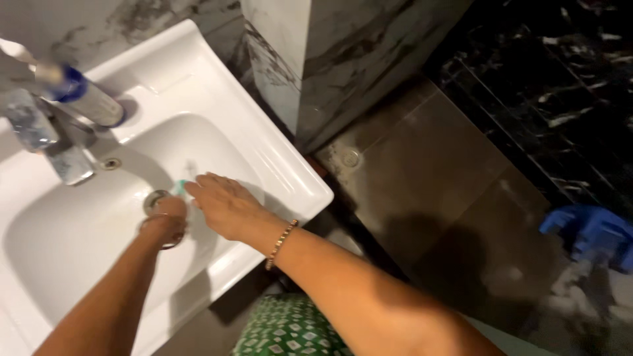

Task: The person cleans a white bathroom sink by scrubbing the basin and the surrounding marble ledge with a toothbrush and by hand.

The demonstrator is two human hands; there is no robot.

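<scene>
Both hands work low in the basin: the left hand (170, 212) is closed around a small pale-green object (180, 187), only its tip showing past the knuckles, and the right hand (224, 206) lies flat and spread just beside it, fingers extended and gripping nothing, its fingertips touching or nearly touching that green tip. Around and under the hands spreads the white ceramic washbasin (277, 173), its bowl looking bare apart from the drain (154, 198), which sits directly behind the left hand. Beyond the hands, at the basin's back ledge, stands a chrome tap (62, 148), and beside it a grey bottle with a blue collar (79, 97); its contents cannot be seen. Far out past the right arm, on the dark floor, lies a blurred blue object (593, 234). The green object is too hidden to identify; it seems light and rigid, probably slick when wet, best pinched firmly along its body.
</scene>
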